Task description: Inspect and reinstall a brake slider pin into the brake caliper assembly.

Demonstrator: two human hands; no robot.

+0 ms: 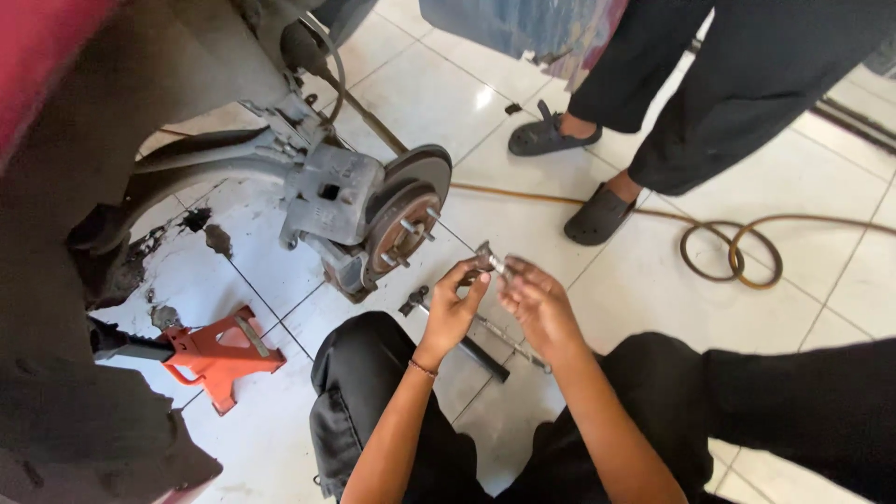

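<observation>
mostly one head view. centre frame: left hand (455, 308) and right hand (537, 306) both pinch a small metal part (488, 258), fingers closed on it from either side, held above the lap just right of the brake disc (411, 210). the part looks light, rigid and hard, maybe greasy and slippery, so best gripped by its ends. disc is round, rusty steel with studs; grey cast caliper (336, 201) sits beside it. lower left: orange jack stand (219, 355). a ratchet tool (467, 341) lies on glossy white tile floor (653, 299). right: looped brown hose (733, 252). top: another person's sandalled feet (569, 173).
</observation>
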